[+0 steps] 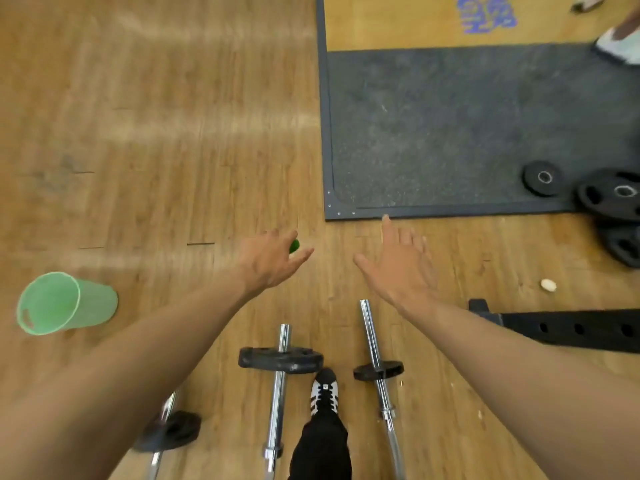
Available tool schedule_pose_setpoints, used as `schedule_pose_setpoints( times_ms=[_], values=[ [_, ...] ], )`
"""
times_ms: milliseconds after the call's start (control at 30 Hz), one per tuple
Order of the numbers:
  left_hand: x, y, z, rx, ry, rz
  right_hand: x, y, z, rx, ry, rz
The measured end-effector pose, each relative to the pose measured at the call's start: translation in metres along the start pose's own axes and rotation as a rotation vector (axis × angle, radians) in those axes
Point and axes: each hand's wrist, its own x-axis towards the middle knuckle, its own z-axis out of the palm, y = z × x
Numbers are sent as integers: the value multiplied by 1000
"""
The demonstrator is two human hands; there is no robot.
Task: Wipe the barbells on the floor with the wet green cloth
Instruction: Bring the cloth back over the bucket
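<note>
Three chrome barbells lie on the wooden floor at the bottom of the view: the left barbell point(165, 426), partly hidden under my left forearm, the middle barbell point(281, 358) and the right barbell point(378, 370), each with a black plate on it. My left hand point(268, 261) reaches out above the floor beyond the bars, and a small bit of the green cloth point(294, 246) shows between its fingers. My right hand point(398, 263) is stretched forward with straight, spread fingers and holds nothing.
A green plastic bucket point(65, 303) stands at the left. My shoe point(323, 389) is between the middle and right bars. A grey rubber mat point(450, 133), loose black plates point(613, 195) and a black rack foot point(571, 329) lie to the right. Another person's shoes point(618, 43) are top right.
</note>
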Motion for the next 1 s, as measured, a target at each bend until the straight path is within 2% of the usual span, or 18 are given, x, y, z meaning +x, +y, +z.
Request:
schedule_pose_setpoints(
  times_ms=[300, 633, 800, 1000],
  values=[
    [15, -68, -139, -56, 91, -128, 37, -111, -120, -148, 13, -111],
    [50, -143, -222, -148, 249, -252, 112, -236, -173, -167, 73, -354],
    [75, -223, -241, -169, 311, -387, 201, -311, -146, -141, -61, -416],
    [87, -321, -245, -200, 189, -705, 279, -430, -133, -62, -329, -581]
  ],
)
